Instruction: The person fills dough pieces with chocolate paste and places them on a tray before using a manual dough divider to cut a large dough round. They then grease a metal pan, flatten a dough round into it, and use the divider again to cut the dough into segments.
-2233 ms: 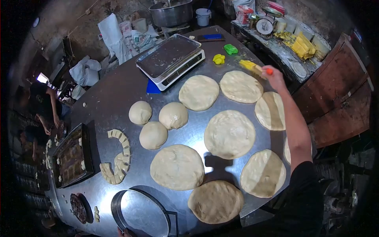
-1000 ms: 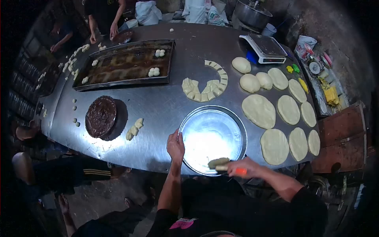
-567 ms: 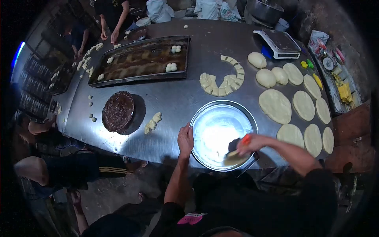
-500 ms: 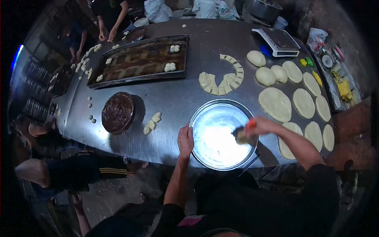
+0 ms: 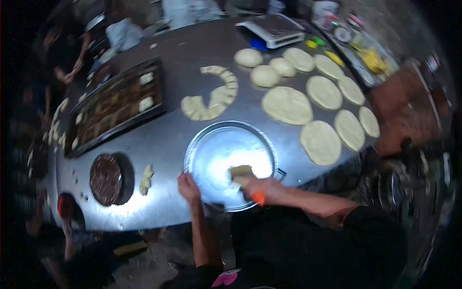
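Note:
A round metal pan (image 5: 207,149) with a bright, shiny inside lies near the table's front edge. My right hand (image 5: 264,191) is closed on a brush (image 5: 240,171) with an orange part on its handle, and the bristles are over the inside of the pan. At the pan's left rim, my left hand (image 5: 189,187) has its fingers wrapped on the edge. Behind the pan, cut dough pieces (image 5: 226,96) form an open ring. Flat dough rounds (image 5: 287,105) and thicker dough balls (image 5: 265,76) lie to the right.
On the left are a large oiled tray (image 5: 115,103) with small dough pieces, a round dark pan (image 5: 106,179) and a dough strip (image 5: 146,180). A scale (image 5: 275,30) stands at the back. Other people's hands (image 5: 69,75) are at the far left.
The view has turned, so the table's contents appear further left. My right hand has brought the brush from the pan's right side toward its near middle. A red object now shows at the lower left.

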A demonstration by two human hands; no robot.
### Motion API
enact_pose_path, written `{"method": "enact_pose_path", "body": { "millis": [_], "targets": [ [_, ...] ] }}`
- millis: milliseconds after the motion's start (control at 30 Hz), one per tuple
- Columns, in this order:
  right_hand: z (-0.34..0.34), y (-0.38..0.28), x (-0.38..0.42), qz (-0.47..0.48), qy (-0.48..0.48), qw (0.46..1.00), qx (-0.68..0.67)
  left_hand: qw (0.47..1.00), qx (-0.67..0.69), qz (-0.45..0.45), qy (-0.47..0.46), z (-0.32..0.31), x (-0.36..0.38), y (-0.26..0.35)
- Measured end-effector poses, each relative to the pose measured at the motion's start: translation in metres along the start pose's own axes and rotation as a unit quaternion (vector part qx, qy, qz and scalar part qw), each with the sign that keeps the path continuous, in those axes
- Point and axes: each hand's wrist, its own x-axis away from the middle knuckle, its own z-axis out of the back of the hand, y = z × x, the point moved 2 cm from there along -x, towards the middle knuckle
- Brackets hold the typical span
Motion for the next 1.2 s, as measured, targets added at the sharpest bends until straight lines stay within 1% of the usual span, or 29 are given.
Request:
{"method": "enact_pose_path", "body": {
  "millis": [33,67,100,133,200,233,267,300,367,400,467,500,567,633,700,733,767,800,833,867,900,967,1000,1033,1067,1100,1133,1167,1200],
  "targets": [
    [-0.011,-0.004,0.028,0.198,0.092,0.973,-0.078,0.999,0.021,0.016,-0.02,-0.001,0.0,-0.001],
    [0.006,-0.003,0.043,0.176,0.119,0.975,-0.063,0.999,0.023,0.036,-0.019,-0.002,0.0,0.013],
    [0.027,-0.007,0.055,0.115,0.143,0.973,-0.142,0.998,0.017,0.057,-0.017,0.002,0.0,0.022],
    [0.05,-0.008,0.065,0.061,0.162,0.959,-0.223,0.999,-0.007,0.027,-0.031,0.002,-0.004,0.012],
    [0.104,0.022,0.106,0.007,0.336,0.937,-0.09,0.997,-0.06,0.0,-0.055,0.006,-0.008,0.004],
    [0.132,0.026,0.127,-0.038,0.43,0.902,-0.026,0.994,-0.087,0.002,-0.067,0.008,-0.01,0.012],
    [0.138,0.063,0.148,-0.079,0.47,0.873,0.104,0.983,-0.163,-0.039,-0.079,0.012,-0.011,0.026],
    [0.139,0.087,0.164,-0.167,0.433,0.877,0.125,0.971,-0.22,-0.045,-0.078,0.012,-0.01,0.037],
    [0.128,0.125,0.184,-0.175,0.297,0.902,0.261,0.961,-0.217,-0.171,-0.015,0.001,-0.005,0.069],
    [0.131,0.138,0.193,-0.176,0.303,0.9,0.259,0.96,-0.217,-0.177,-0.015,-0.012,-0.003,0.084],
    [0.152,0.138,0.205,-0.192,0.411,0.875,0.168,0.984,-0.062,-0.141,-0.087,-0.041,0.007,0.119],
    [0.155,0.148,0.209,-0.199,0.414,0.874,0.157,0.979,-0.04,-0.136,-0.144,-0.061,0.016,0.141],
    [0.17,0.171,0.218,-0.161,0.282,0.923,0.205,0.957,0.019,-0.144,-0.252,-0.115,0.038,0.188],
    [0.199,0.182,0.236,-0.16,0.286,0.93,0.167,0.928,0.031,-0.166,-0.333,-0.17,0.06,0.229],
    [0.245,0.202,0.264,-0.143,0.394,0.903,0.096,0.888,0.083,-0.2,-0.406,-0.229,0.08,0.266],
    [0.263,0.232,0.277,-0.161,0.413,0.882,0.161,0.864,0.043,-0.237,-0.442,-0.258,0.09,0.288],
    [0.28,0.26,0.286,-0.18,0.428,0.857,0.223,0.841,0.087,-0.248,-0.473,-0.292,0.102,0.303],
    [0.294,0.277,0.288,-0.181,0.428,0.859,0.216,0.818,0.073,-0.274,-0.5,-0.328,0.113,0.313],
    [0.306,0.295,0.287,-0.282,0.367,0.802,0.377,0.788,0.057,-0.327,-0.518,-0.36,0.123,0.322],
    [0.313,0.309,0.285,-0.368,0.29,0.713,0.522,0.77,0.065,-0.373,-0.513,-0.386,0.131,0.33],
    [0.315,0.309,0.279,-0.364,0.292,0.717,0.517,0.772,0.058,-0.372,-0.512,-0.403,0.136,0.339],
    [0.3,0.295,0.251,-0.299,0.198,0.882,0.306,0.707,-0.1,-0.375,-0.591,-0.428,0.146,0.341],
    [0.283,0.294,0.236,-0.276,0.225,0.917,0.182,0.708,-0.108,-0.368,-0.593,-0.437,0.146,0.343],
    [0.263,0.292,0.219,-0.251,0.248,0.934,0.053,0.652,-0.198,-0.359,-0.638,-0.446,0.147,0.34],
    [0.245,0.29,0.204,-0.303,0.21,0.928,0.06,0.588,-0.282,-0.347,-0.674,-0.449,0.148,0.335],
    [0.232,0.29,0.197,-0.354,0.169,0.917,0.069,0.587,-0.287,-0.341,-0.676,-0.442,0.149,0.338],
    [0.225,0.29,0.201,-0.351,0.163,0.92,0.064,0.565,-0.258,-0.411,-0.667,-0.425,0.152,0.351],
    [0.22,0.29,0.207,-0.291,0.161,0.941,0.054,0.539,-0.229,-0.478,-0.655,-0.405,0.155,0.363],
    [0.217,0.289,0.211,-0.229,0.161,0.959,0.044,0.551,-0.144,-0.513,-0.642,-0.383,0.15,0.372]
  ]
}}
